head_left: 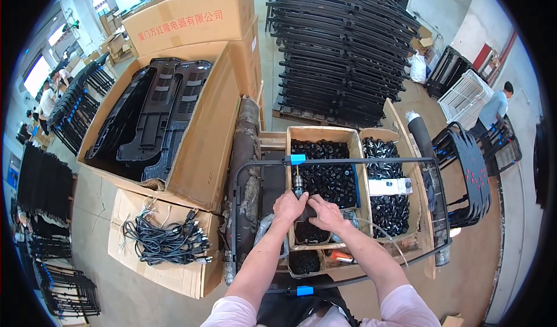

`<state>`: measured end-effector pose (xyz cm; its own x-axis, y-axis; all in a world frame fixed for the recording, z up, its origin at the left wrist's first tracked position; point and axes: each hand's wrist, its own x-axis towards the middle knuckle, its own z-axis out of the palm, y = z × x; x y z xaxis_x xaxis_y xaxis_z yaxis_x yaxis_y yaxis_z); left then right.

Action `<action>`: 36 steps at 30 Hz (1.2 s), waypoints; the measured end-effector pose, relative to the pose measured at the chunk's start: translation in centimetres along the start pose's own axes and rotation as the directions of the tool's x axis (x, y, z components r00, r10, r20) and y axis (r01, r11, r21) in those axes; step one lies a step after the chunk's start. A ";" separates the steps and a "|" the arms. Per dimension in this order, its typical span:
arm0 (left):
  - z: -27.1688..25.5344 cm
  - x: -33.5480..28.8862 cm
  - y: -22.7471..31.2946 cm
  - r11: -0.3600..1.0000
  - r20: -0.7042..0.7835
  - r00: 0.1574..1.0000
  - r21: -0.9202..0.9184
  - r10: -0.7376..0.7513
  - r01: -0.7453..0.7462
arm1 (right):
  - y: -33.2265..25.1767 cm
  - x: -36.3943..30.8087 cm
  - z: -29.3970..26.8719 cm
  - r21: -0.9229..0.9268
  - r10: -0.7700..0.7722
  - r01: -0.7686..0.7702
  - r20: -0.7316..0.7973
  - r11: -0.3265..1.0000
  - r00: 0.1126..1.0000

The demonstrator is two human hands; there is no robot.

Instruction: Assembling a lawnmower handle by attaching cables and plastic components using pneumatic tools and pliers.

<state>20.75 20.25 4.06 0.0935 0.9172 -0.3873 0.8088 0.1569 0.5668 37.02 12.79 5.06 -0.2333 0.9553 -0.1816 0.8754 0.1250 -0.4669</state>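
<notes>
A power drill (pixel 298 182) with a metal chuck points away from me, its bit at a blue clip (pixel 297 159) on the far bar of a black tubular frame (pixel 380 160). My left hand (pixel 288 206) is closed around the drill just behind the chuck. Against the drill's dark body, my right hand (pixel 326 213) is also closed, its thumb near the left one. The fingers underneath are partly hidden. A second blue clip (pixel 304 291) sits on the frame's near bar, close to my body. Under the frame lies a wooden bin (pixel 288 138) of small black plastic parts.
Another bin (pixel 415 211) of black parts, with a white box (pixel 390 186) on top, stands to the right. Left are bundled black cables (pixel 165 237) on cardboard and a carton (pixel 200 147) of black panels. Stacked black frames (pixel 342 54) rise ahead. A person (pixel 493 109) works far right.
</notes>
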 end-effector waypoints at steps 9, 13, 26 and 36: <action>-0.2 -1.2 -0.4 1.000 -0.003 1.000 -0.003 -0.009 0.009 | -1.0 -1.5 0.2 -0.032 -0.026 0.023 -0.079 0.999 0.997; -0.2 -2.4 -0.6 0.999 -0.050 0.999 -0.049 -0.021 0.018 | -2.2 -2.6 -0.6 -0.099 -0.049 0.037 -0.115 0.994 0.992; 5.8 -26.2 -2.2 0.626 -0.049 0.999 -0.779 0.019 -0.050 | -8.7 -25.8 2.1 -0.159 -0.154 0.107 -0.323 0.981 0.934; 12.5 -43.5 -13.2 0.612 -0.166 0.981 -0.788 -0.097 -0.073 | -13.8 -39.0 11.7 -0.011 -0.212 0.212 -0.069 0.977 0.975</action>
<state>13.30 -26.30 4.35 -0.0836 0.9457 -0.3142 0.0305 0.3176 0.9477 29.09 -29.33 8.48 -0.3840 0.9232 -0.0185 0.8108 0.3275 -0.4851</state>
